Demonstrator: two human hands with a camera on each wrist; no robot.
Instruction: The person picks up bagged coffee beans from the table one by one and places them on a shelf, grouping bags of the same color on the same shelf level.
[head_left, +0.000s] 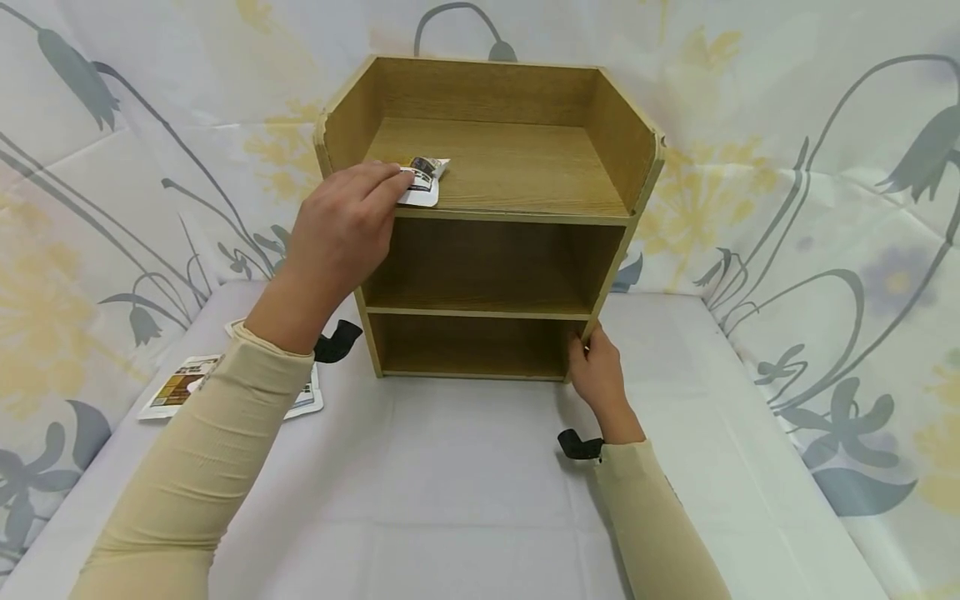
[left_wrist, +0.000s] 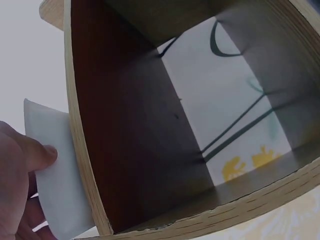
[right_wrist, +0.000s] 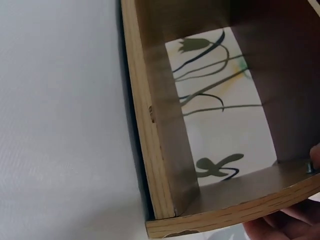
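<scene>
A small wooden shelf with an open top tier and two compartments below stands on the white-covered table. My left hand pinches a white packet with printed markings at the left front of the top tier. In the left wrist view the packet's plain white side lies between thumb and fingers, close along the front edge of a shelf board. Low on the right side panel, my right hand grips the panel's front edge. Only some of its fingers show in the right wrist view.
On the table at the left lie flat printed packets, partly hidden behind my left forearm. Floral fabric hangs behind and on both sides. A black strap end sticks out at my left wrist, another at my right.
</scene>
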